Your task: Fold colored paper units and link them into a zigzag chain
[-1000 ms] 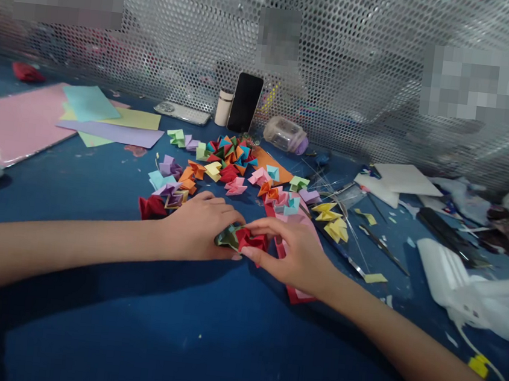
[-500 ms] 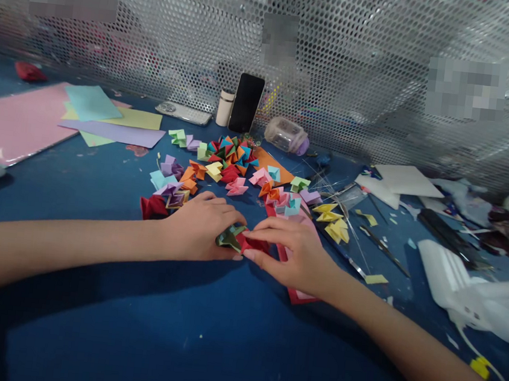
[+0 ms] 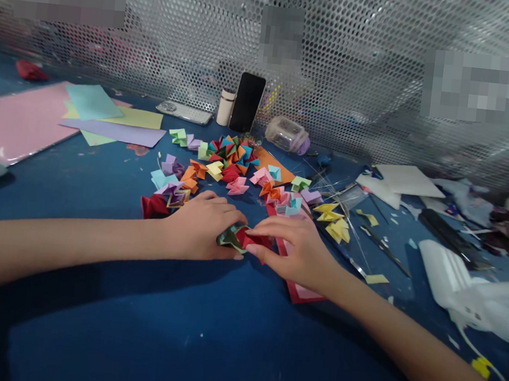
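My left hand rests on the blue table, fingers curled around a folded green paper piece. My right hand meets it from the right and pinches a folded red paper piece that touches the green one. Just behind my hands lies a heap of several small folded paper pieces in many colours. A dark red folded piece sits beside my left wrist. Under my right hand lies a red and pink sheet.
Flat coloured paper sheets lie at the far left. A black phone leans against the perforated metal screen, next to a small white cylinder and a clear jar. Yellow folded pieces, white paper, scissors-like tools and a white glue gun crowd the right.
My hands have stayed in place with the green and red pieces; the right fingers have closed slightly tighter on the red piece. The view shifted a little.
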The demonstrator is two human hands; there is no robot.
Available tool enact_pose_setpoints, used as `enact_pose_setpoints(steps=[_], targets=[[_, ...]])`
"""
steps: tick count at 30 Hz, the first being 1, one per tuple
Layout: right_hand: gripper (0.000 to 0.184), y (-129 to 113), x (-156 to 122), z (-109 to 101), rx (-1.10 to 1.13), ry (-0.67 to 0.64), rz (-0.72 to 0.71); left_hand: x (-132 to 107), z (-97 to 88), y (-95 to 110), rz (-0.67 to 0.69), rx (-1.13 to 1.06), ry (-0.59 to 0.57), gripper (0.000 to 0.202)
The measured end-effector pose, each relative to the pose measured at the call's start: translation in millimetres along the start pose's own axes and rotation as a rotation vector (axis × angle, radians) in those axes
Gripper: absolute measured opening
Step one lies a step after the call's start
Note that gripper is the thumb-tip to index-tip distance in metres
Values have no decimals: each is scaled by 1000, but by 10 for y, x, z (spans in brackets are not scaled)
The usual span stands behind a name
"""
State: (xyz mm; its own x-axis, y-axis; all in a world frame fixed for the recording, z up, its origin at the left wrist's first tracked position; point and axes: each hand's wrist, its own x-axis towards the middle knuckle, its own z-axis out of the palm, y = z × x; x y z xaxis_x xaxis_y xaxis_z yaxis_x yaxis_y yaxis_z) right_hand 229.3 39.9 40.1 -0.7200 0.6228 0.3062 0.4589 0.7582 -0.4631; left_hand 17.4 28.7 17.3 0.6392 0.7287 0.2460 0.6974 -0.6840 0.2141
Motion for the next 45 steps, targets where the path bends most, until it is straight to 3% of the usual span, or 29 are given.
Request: enact_pose_setpoints(steps=[8,14,18,23,29,36,39,45], targets=[[13,69,8,44,-16,40,22,12,5,12,-9,12,-13,48],[12,127,67,-40,99,-75,-25,4,5,20,7,37,6,47],[9,132,85,-28,104,-43,-45,4,-29,11,46,72,29,40],[11,118,63,66,74,76,57,0,-61,44,6,26,31,40],[10,100,57,103,91,62,132,-13,-54,61,32,56,20,35],[21,168,42,63,63,48,-34,-16,-84,53,74,138,-6,30],[14,169,37,79,45,67,-46,-10,-75,61,85,159,12,32],[10,126,55,91,137,96,109,0,-98,39,36,64,-35,33]])
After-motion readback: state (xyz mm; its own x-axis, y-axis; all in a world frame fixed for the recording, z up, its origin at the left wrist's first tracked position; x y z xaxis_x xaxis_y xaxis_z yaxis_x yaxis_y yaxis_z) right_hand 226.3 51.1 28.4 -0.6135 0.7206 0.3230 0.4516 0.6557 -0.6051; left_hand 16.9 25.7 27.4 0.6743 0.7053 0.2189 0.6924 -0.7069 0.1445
